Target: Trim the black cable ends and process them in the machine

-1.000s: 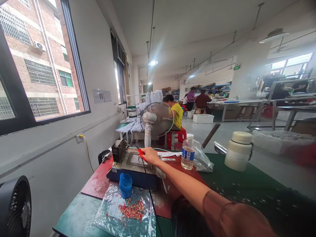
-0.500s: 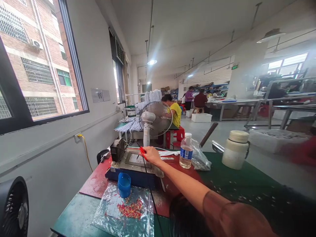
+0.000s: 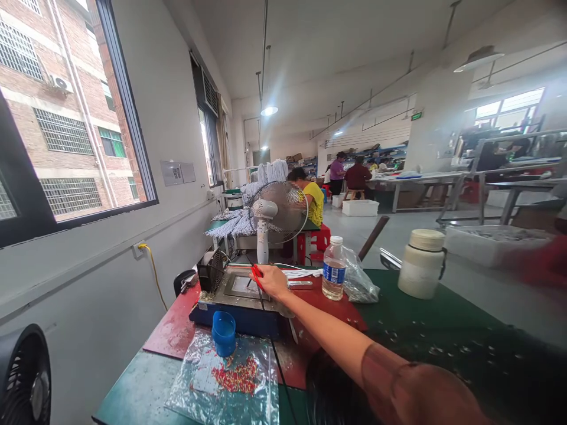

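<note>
My right hand [image 3: 272, 280] reaches across the table from the right, its fingers closed round a slim red item [image 3: 256, 274]. Its exact kind I cannot make out. A black cord [image 3: 275, 348] runs from beside my fingers down to the bottom edge. Beneath the hand is a blue-sided heated box [image 3: 239, 319] with a metal top and a framed pale plate [image 3: 244, 286]. A thin dark tip shows over that plate. My left hand is out of view.
A blue cup [image 3: 224, 335] stands on a plastic bag [image 3: 186, 383] with red and yellow scraps [image 3: 237, 375]. Around the box are a small black fan [image 3: 212, 271], a bottle [image 3: 333, 271] and a cream flask [image 3: 420, 265]. A person in yellow [image 3: 315, 203] sits beyond a white fan [image 3: 263, 236].
The view has shifted slightly. My right hand stays over the box with the red item still in its grip.
</note>
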The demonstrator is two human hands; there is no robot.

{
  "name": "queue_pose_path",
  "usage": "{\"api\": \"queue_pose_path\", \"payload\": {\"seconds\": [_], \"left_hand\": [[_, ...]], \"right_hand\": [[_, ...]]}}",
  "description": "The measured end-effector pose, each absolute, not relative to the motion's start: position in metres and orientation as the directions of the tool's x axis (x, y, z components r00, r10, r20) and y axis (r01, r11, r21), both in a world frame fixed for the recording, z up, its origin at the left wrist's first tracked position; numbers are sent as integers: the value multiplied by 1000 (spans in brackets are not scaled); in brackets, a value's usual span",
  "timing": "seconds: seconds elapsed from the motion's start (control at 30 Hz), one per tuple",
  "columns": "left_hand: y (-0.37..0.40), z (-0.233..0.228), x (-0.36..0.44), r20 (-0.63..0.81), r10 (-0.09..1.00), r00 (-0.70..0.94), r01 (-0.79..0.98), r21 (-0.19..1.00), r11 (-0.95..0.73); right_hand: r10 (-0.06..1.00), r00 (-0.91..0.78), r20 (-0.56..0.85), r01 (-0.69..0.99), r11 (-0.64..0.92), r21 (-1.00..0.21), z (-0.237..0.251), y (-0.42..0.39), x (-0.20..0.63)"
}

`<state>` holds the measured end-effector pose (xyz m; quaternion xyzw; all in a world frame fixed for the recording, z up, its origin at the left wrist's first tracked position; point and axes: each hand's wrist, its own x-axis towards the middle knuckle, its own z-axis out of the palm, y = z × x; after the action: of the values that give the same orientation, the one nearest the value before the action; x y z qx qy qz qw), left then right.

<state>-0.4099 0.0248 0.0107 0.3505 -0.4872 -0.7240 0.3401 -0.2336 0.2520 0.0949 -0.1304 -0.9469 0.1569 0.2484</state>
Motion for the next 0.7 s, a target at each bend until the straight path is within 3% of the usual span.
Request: {"api": "queue_pose_path", "payload": {"seconds": [0.43,0.7], "left_hand": [[58,-7,-348,-138,-882,-450,146,963,-225],[60,-6,-362,-86,-866,-493,150,972,-182]], "right_hand": [[342,-850,401,200,914,-354,98,249,-231],[358,-846,394,227,912,-341,98,249,-232]]}}
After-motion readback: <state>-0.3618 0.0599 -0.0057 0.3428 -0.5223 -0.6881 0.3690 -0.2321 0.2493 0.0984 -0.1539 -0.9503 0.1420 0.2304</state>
